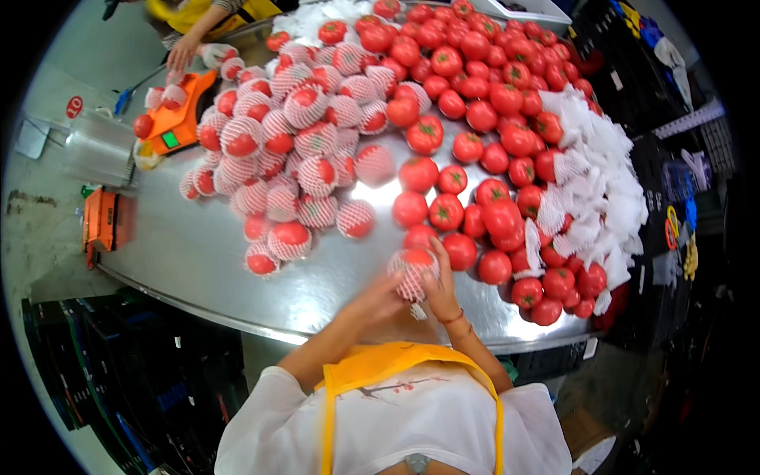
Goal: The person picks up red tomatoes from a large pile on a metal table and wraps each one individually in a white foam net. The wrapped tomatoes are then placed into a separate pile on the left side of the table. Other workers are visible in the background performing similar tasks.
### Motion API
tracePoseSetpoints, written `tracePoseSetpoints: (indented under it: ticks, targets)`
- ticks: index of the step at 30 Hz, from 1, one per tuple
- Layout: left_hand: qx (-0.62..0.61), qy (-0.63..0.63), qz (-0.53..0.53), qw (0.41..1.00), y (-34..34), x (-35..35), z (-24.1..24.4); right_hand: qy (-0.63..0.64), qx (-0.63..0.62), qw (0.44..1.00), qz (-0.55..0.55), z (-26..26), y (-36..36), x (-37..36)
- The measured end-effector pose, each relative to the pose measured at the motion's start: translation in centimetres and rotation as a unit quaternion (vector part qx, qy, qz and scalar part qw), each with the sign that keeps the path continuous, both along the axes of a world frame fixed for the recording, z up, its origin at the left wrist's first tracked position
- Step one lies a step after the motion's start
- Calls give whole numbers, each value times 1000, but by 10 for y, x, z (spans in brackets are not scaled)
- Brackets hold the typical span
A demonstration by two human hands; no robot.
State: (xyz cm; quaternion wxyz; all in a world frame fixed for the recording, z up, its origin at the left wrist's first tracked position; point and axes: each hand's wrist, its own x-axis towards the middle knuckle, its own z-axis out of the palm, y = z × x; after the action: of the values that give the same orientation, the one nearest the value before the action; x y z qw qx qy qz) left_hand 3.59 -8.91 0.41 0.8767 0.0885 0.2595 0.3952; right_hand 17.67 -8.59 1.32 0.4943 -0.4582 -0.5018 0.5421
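Observation:
Close to my body, a tomato in a white foam net sleeve (414,274) is held between both hands. My right hand (440,288) grips its right side, fingers over the top. Blurred, my left hand (380,297) lies against its lower left side; how firmly it holds cannot be told. Bare red tomatoes (459,252) lie just beyond and to the right, spreading to the table's far side. Net-wrapped tomatoes (289,240) are heaped to the left. White foam net sleeves (605,196) form a pile at the right edge.
The steel table (196,255) has a raised metal edge. At the far left, a co-worker's hand (185,52) is over an orange scale (178,119) bearing tomatoes. Another orange device (102,219) stands by the left edge. Black crates (136,356) are stacked below left; more dark crates stand right.

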Motion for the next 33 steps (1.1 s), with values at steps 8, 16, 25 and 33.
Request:
tracePoseSetpoints:
  ticks: [8, 16, 25, 33]
  targets:
    - [62, 21, 4, 998, 50, -21, 33, -85, 92, 991, 41, 8, 39, -3]
    - [330, 690, 100, 636, 277, -97, 76, 69, -55, 995, 53, 10, 39, 22]
    - [434, 878, -54, 195, 376, -103, 45, -418, 56, 860, -289, 23, 30, 166]
    - [516, 675, 57, 524, 263, -49, 80, -390, 61, 859, -325, -12, 13, 192]
